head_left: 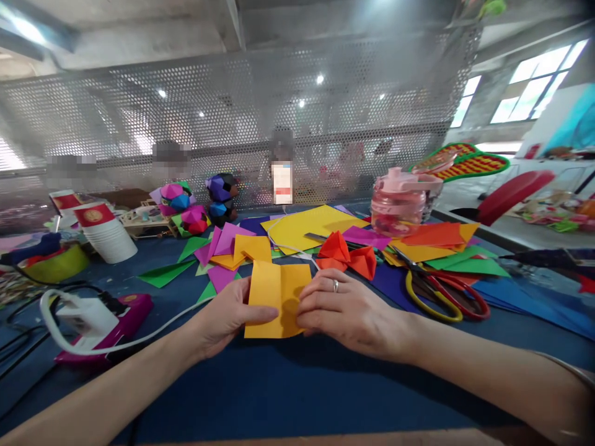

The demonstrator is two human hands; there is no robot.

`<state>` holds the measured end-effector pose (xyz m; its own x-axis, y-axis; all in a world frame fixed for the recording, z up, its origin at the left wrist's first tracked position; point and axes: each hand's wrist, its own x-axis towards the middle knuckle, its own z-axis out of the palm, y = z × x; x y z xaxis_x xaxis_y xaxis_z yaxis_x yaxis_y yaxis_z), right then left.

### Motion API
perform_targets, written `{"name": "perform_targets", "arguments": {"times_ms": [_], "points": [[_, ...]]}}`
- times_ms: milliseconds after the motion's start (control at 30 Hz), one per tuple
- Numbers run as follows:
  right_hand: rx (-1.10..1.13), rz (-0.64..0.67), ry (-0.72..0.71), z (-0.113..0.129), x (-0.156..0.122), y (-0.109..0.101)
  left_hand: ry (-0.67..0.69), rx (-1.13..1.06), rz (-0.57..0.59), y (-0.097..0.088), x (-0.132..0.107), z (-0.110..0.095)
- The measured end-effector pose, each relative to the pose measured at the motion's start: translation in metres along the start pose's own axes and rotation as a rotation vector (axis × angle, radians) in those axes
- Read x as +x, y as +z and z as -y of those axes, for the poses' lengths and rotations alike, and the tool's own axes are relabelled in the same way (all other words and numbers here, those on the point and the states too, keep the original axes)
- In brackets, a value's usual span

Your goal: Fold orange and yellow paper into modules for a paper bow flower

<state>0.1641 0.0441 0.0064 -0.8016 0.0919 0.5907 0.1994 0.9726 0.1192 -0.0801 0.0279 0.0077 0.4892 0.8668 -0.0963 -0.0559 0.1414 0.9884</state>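
Between my hands is a yellow-orange sheet of paper (pixel 264 303) with a vertical crease down its middle, held up off the blue table. My left hand (pixel 227 316) grips its left edge, thumb lying across the front and the other fingers mostly behind. On the other side my right hand (pixel 344 310), with a ring on one finger, has its fingers closed over the right edge. Just beyond the sheet lie more yellow-orange paper squares (pixel 253 248) and purple paper pieces (pixel 232 238). Two red-orange folded paper pieces (pixel 333 251) sit behind my right hand.
Scissors with red and yellow handles (pixel 432 297) lie right, near a pink water bottle (pixel 398 201). A purple power strip (pixel 125 319) with a white cable and stacked paper cups (pixel 105 232) stand left. A lit phone (pixel 282 183) stands before the perforated metal screen (pixel 260 93).
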Motion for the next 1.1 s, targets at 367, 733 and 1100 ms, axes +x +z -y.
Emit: {"name": "perform_targets", "arguments": {"times_ms": [367, 733, 1100], "points": [[0.174, 0.223, 0.014, 0.019, -0.002, -0.014, 0.370, 0.771, -0.155, 0.007, -0.014, 0.012], [0.537, 0.231, 0.230, 0.005, -0.019, -0.021, 0.739, 1.230, 0.311, 0.012, -0.027, 0.013], [0.767, 0.321, 0.512, 0.001, -0.018, -0.024, 0.707, 1.263, 0.332, 0.020, -0.026, 0.008]]}}
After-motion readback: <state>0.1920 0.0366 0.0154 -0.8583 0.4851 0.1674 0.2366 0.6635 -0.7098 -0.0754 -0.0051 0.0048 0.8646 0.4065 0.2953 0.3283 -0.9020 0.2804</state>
